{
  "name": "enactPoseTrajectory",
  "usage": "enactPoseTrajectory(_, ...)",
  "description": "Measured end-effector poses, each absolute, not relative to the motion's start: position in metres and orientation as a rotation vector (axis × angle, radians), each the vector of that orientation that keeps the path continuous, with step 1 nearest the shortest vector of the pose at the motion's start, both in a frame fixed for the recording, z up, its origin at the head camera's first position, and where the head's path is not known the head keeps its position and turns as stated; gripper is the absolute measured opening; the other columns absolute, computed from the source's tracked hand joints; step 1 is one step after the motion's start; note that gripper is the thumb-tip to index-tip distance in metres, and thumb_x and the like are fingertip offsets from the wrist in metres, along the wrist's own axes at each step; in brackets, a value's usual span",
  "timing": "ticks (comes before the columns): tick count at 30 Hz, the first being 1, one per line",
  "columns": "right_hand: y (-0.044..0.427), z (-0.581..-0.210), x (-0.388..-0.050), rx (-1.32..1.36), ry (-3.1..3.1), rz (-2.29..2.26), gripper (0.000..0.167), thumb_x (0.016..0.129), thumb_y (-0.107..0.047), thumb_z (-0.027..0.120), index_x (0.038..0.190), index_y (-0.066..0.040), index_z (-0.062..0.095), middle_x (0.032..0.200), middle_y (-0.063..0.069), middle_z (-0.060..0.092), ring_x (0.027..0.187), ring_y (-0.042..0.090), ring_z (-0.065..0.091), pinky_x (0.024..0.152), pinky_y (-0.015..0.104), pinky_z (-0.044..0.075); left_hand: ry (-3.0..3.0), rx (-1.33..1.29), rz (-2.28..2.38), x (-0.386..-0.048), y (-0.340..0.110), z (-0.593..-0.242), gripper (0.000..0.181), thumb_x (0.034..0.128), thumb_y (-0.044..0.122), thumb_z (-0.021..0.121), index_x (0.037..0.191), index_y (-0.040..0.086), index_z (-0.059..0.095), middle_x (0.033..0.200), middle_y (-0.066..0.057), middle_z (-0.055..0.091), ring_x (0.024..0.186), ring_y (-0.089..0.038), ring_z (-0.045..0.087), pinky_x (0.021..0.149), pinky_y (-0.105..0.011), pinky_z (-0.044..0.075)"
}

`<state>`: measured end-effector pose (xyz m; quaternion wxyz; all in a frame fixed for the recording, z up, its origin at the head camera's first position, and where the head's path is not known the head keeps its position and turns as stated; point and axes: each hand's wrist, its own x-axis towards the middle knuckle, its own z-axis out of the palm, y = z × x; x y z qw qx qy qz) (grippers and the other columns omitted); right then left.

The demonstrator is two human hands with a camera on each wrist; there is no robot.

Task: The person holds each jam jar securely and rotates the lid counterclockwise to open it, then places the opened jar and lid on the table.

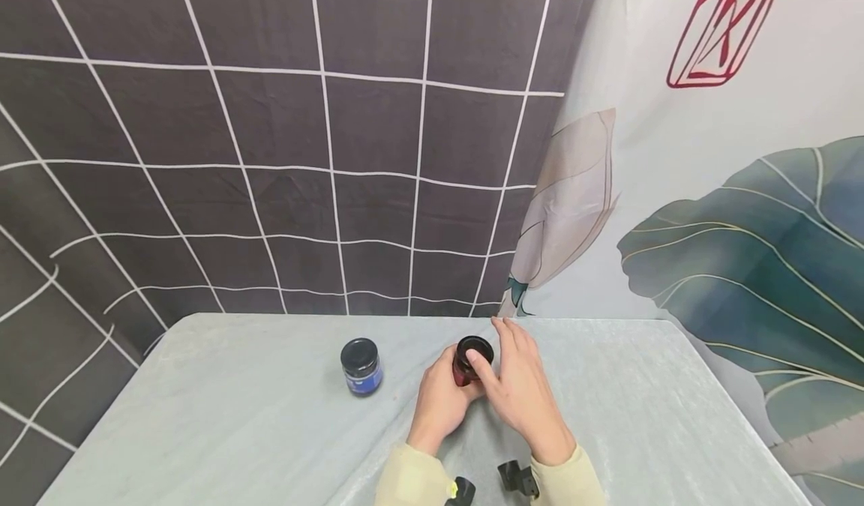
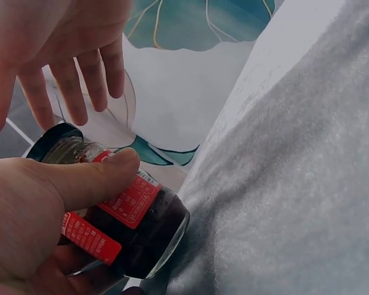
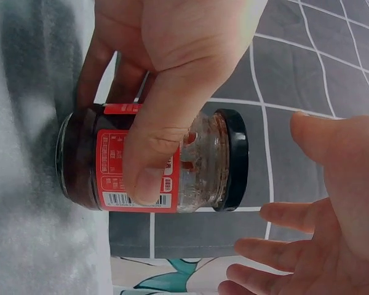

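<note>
Sleeves, gripped jar; second jar nearby

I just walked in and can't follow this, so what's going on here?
A person's left hand grips a red-labelled jar with its black lid on. The right hand is open near the lid, not gripping it. A blue-labelled jar, also lidded, stands off to the left on the cloth-covered table.
</note>
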<state>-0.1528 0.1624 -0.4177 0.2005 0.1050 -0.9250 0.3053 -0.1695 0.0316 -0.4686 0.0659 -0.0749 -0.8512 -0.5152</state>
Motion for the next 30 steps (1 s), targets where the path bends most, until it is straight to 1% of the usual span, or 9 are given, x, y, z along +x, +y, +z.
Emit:
enactPoseTrajectory(7, 0.1617, -0.4162, -0.1522, 0.286, -2.575, 0.850, 0.061, 0.100, -0.032, 0.061, 0.143, 0.008, 0.046, 0.144, 0.032, 0.045, 0.136, 0.048, 0.038, 0.111, 0.059, 0.031, -2.541, -0.243, -1.546, -0.1681, 0.0318, -0.4666, 0.053, 0.0783, 0.019, 0.085, 0.127, 0.011, 0.065, 0.115, -0.004, 0.071, 0.107, -0.023, 0.066, 0.093, -0.044, 0.052)
enactPoseTrajectory(17, 0.1624, -0.4148, -0.1518, 0.277, -2.581, 0.871, 0.059, 0.101, -0.033, 0.059, 0.143, 0.007, 0.046, 0.144, 0.031, 0.046, 0.135, 0.049, 0.039, 0.109, 0.060, 0.033, -2.520, -0.284, -1.490, -0.1676, 0.0324, -0.4645, 0.055, 0.0758, 0.020, 0.084, 0.128, 0.011, 0.066, 0.117, -0.005, 0.069, 0.108, -0.023, 0.066, 0.093, -0.041, 0.052)
enactPoseTrajectory(23, 0.1617, -0.4148, -0.1521, 0.275, -2.568, 0.877, 0.056, 0.102, -0.032, 0.058, 0.141, 0.006, 0.048, 0.143, 0.032, 0.047, 0.135, 0.049, 0.040, 0.109, 0.060, 0.034, -2.505, -0.297, -1.468, -0.1651, 0.0318, -0.4627, 0.059, 0.0739, 0.023, 0.086, 0.128, 0.009, 0.066, 0.120, -0.006, 0.069, 0.109, -0.024, 0.065, 0.094, -0.041, 0.052)
enactPoseTrajectory(30, 0.1605, -0.4133, -0.1522, 0.261, -2.563, 0.877, 0.053, 0.103, -0.032, 0.056, 0.141, 0.005, 0.049, 0.141, 0.028, 0.049, 0.133, 0.047, 0.042, 0.107, 0.059, 0.036, -2.493, -0.315, -1.395, -0.1636, 0.0327, -0.4628, 0.059, 0.0710, 0.025, 0.087, 0.125, 0.011, 0.067, 0.117, -0.004, 0.070, 0.106, -0.022, 0.066, 0.092, -0.040, 0.053)
